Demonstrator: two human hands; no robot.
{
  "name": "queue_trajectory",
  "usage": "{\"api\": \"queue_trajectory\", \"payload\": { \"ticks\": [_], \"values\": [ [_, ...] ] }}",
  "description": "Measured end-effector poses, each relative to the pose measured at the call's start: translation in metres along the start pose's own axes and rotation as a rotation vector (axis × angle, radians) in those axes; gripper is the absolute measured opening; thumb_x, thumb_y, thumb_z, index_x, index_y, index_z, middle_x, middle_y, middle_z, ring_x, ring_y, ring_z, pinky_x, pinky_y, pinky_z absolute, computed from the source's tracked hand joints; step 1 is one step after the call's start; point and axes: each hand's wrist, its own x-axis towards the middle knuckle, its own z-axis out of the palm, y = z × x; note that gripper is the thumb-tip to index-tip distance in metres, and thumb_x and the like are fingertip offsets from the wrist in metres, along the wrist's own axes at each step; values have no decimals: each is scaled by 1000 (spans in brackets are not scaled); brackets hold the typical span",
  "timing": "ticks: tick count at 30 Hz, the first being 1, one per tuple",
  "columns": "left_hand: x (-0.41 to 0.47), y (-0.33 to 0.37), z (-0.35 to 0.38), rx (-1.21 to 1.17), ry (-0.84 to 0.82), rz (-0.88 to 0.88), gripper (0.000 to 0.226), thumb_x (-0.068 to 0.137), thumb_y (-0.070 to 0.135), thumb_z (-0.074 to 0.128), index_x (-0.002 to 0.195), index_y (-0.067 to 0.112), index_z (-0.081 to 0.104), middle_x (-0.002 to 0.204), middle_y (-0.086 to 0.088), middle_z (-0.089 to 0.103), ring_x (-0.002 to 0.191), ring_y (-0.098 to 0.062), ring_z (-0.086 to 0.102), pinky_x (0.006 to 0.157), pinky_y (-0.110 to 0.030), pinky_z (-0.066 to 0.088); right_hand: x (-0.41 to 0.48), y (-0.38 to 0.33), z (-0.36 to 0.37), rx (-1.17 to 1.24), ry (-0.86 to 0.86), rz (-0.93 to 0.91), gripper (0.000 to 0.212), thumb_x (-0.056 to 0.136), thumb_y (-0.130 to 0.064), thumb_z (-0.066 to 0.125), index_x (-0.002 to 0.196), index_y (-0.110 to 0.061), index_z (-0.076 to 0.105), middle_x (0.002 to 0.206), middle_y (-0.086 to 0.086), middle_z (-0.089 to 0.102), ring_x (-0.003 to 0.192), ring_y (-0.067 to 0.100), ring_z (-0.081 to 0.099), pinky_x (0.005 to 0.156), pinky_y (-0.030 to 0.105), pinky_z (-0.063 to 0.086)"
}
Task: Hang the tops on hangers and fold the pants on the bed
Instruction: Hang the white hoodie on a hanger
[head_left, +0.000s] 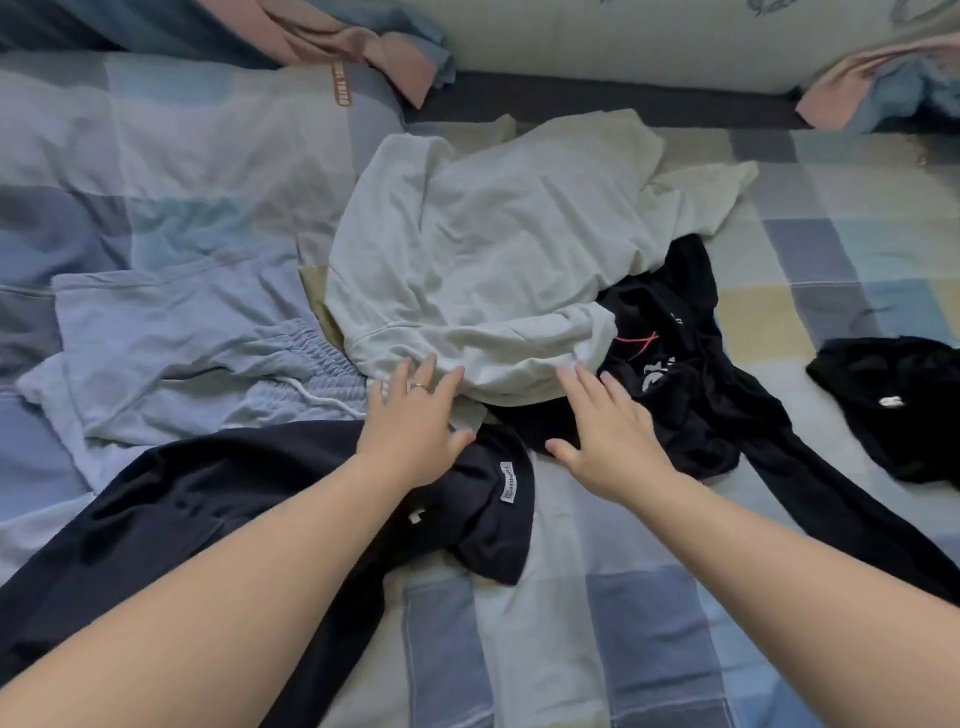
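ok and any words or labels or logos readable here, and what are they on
Nothing reads clearly enough to quote.
orange tab on the blue bedding: pale capital letters, too blurred to read
white label on the navy garment: small print, unreadable
white print on the black top: partly folded under, unreadable
white mark on the black garment at right: too small to tell

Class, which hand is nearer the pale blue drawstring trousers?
Left. The left hand lies just right of the pale blue drawstring trousers; the right hand is farther right, beside the black garment.
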Motion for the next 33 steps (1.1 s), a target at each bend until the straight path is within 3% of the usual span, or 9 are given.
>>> {"api": "queue_trajectory", "payload": {
  "ticks": [5, 9, 12, 14, 17, 20, 23, 29, 33],
  "values": [
    [63, -24, 18, 63, 107, 1, 94, 89, 57, 62, 157, 35, 1, 168, -6, -2, 153, -35, -4, 120, -59, 10, 78, -15, 25, -206, 180, 21, 100, 90, -30, 64, 156, -39, -10, 166, 6, -16, 153, 35, -11, 116, 63, 15],
    [91, -34, 31, 160, 87, -60, 74, 92, 37, 61, 153, 28, 19, 151, -10, 45, 139, -36, 36, 112, -55, 26, 120, -17, 38, -252, 183, 82, 70, 87, -23, 68, 144, -40, 32, 164, 7, 11, 152, 35, -1, 112, 66, 16],
    [100, -32, 33, 209, 122, -75, 39, 93, 14, 50, 131, 23, 53, 131, -9, 60, 127, -33, 48, 104, -48, 35, 123, -13, 39, -243, 281, 43, 37, 81, -6, 62, 108, -31, 55, 122, -2, 56, 134, 30, 35, 110, 60, 23],
    [97, -24, 31, 193, 109, -67, 32, 91, 10, 51, 119, 20, 63, 124, -8, 63, 122, -32, 53, 99, -45, 38, 108, -7, 36, -184, 301, 4, 34, 79, 1, 57, 97, -28, 51, 94, -3, 54, 116, 28, 47, 109, 57, 26],
    [75, -5, 29, 99, 113, 18, 20, 89, 12, 52, 100, 17, 67, 111, -9, 65, 107, -33, 59, 82, -40, 40, 73, 13, 34, -141, 321, -30, 29, 85, -4, 55, 106, -24, 56, 78, -6, 48, 100, 27, 53, 111, 51, 24],
    [35, 20, 28, -141, 74, 64, 20, 91, 12, 49, 91, 18, 68, 101, -7, 65, 98, -32, 58, 71, -37, 38, 25, 43, 41, -72, 263, 3, 18, 86, -7, 54, 92, -24, 50, 76, -3, 54, 90, 28, 53, 107, 38, 16],
    [-11, 52, 27, -334, -11, 58, 30, 92, 11, 48, 104, 21, 73, 107, -5, 65, 103, -31, 57, 83, -41, 47, -34, 68, 48, -60, 198, 19, 14, 88, -10, 53, 87, -23, 47, 77, -2, 55, 83, 24, 50, 97, 35, 19],
    [-124, 136, 59, -349, -187, 55, 32, 87, 8, 46, 101, 21, 72, 102, -2, 67, 99, -29, 59, 79, -39, 48, -172, 106, 63, 97, 49, 186, 22, 87, -7, 45, 89, -28, 42, 82, -6, 56, 88, 31, 54, 91, 39, 20],
    [-199, 193, 89, -334, -389, 78, 21, 91, 12, 48, 86, 21, 66, 99, -7, 68, 94, -32, 62, 76, -39, 50, -275, 134, 78, 137, -13, 282, 22, 88, -6, 48, 99, -25, 53, 93, -1, 65, 101, 27, 59, 104, 41, 21]
  ]
}}
